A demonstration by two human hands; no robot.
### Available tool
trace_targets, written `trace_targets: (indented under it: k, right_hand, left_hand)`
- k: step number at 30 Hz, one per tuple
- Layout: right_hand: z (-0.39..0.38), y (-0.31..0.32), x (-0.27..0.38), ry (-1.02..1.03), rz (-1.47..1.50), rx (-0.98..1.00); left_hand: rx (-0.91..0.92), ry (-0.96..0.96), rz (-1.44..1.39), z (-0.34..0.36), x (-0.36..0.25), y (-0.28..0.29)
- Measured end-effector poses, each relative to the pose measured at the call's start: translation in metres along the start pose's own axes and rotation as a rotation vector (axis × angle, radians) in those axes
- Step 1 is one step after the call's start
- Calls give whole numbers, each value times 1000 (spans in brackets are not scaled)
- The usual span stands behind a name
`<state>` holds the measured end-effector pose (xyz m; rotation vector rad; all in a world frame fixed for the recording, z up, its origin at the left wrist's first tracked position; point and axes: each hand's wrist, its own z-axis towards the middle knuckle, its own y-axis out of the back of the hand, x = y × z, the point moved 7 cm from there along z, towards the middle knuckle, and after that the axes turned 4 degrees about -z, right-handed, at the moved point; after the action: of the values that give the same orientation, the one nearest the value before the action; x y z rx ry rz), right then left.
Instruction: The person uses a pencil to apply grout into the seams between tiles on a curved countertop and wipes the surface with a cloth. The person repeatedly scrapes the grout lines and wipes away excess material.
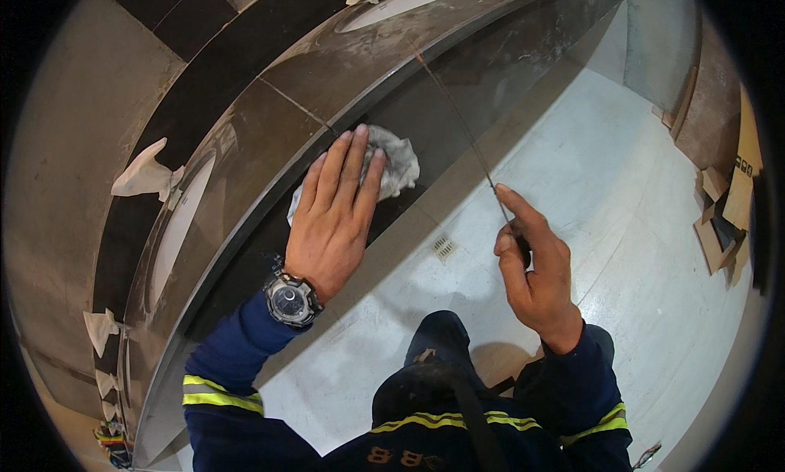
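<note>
My left hand (331, 214), a watch on its wrist, lies flat with fingers stretched over a crumpled, smudged white cloth (399, 163). It presses the cloth to the dark front panel (507, 71) of a long curved counter. Part of the cloth is hidden under the palm. To the right, thumb and forefinger of my right hand (536, 268) pinch a thin, dark, stick-like thing (503, 210) just off the panel's lower edge. It lines up with a narrow seam (450, 100) in the panel, and its exact kind is unclear.
The brown stone countertop (270, 129) has oval white basins (184, 231) and white-wrapped taps (143, 174). Below lies a pale floor (638, 210) with a small drain grate (442, 247). Torn cardboard (724, 219) and brown boards (711, 104) stand at the right.
</note>
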<state>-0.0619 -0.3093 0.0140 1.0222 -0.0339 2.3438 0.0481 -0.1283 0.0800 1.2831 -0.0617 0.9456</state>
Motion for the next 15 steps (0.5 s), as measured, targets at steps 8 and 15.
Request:
trace_targets:
  k: [8,15]
  right_hand:
    - [5,8,-6,40,-33,-101]
    - [9,26,-9,-46,-7,-200]
  left_hand:
    - [-272,-94,-135,98,-33,-18]
    - [-440,-198,-104,161,-49,-44]
